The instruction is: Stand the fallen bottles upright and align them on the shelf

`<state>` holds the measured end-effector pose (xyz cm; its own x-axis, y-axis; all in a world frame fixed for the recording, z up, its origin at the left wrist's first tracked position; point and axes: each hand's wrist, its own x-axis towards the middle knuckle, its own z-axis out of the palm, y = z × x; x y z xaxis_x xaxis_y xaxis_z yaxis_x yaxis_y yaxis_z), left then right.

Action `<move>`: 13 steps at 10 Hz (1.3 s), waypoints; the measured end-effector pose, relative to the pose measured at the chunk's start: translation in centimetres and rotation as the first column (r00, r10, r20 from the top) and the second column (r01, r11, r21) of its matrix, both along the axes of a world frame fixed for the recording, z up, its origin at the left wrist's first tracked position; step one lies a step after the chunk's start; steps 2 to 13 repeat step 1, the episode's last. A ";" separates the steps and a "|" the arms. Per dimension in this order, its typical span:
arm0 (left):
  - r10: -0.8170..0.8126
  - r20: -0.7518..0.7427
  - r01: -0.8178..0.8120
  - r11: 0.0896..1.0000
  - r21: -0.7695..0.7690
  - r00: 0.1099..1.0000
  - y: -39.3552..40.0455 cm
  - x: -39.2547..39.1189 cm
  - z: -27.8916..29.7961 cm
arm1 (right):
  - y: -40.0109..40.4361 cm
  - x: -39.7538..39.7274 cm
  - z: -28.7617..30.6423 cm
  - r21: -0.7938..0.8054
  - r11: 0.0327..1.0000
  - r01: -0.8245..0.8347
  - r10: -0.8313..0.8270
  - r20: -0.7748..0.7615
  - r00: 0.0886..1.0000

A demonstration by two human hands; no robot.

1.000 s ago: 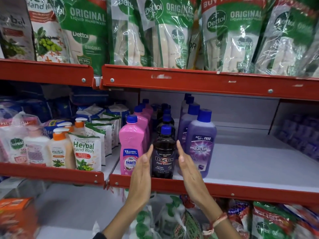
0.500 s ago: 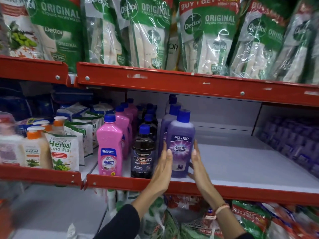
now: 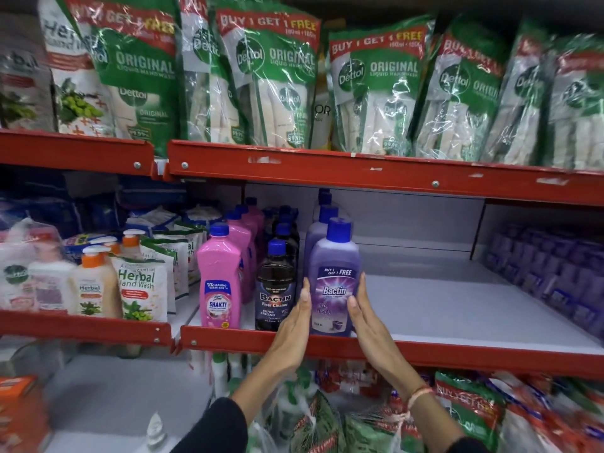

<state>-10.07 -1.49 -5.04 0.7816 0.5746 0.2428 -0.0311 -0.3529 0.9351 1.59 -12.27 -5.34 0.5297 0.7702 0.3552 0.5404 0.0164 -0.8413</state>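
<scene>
A purple Bactin bottle with a blue cap stands upright at the front of the middle shelf. My left hand presses flat against its left side and my right hand against its right side, so the bottle is clasped between both palms. To its left stand a dark Bactin floor cleaner bottle and a pink Shakti bottle, each heading a row of like bottles running to the back. All bottles in view are upright.
White shelf surface stretches to the right of the purple bottle. Purple packs line the far right. Herbal hand wash pouches and pump bottles fill the left bay. Dettol refill packs hang over the red upper shelf edge.
Both hands shifted right from the dark bottle to the purple bottle, then closed in on its sides. The view has moved closer and slightly upward.
</scene>
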 end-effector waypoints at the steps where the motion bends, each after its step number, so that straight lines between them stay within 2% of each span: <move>1: 0.000 -0.016 0.001 0.997 0.083 1.000 -0.8 -2.2 1.9 | -0.5 -1.9 1.4 -0.014 0.997 0.080 -0.078 0.076 0.994; 13: 0.000 -0.016 0.001 0.997 0.083 1.000 -0.8 -2.2 1.9 | -0.5 -1.9 1.4 -0.014 0.997 0.080 -0.078 0.076 0.994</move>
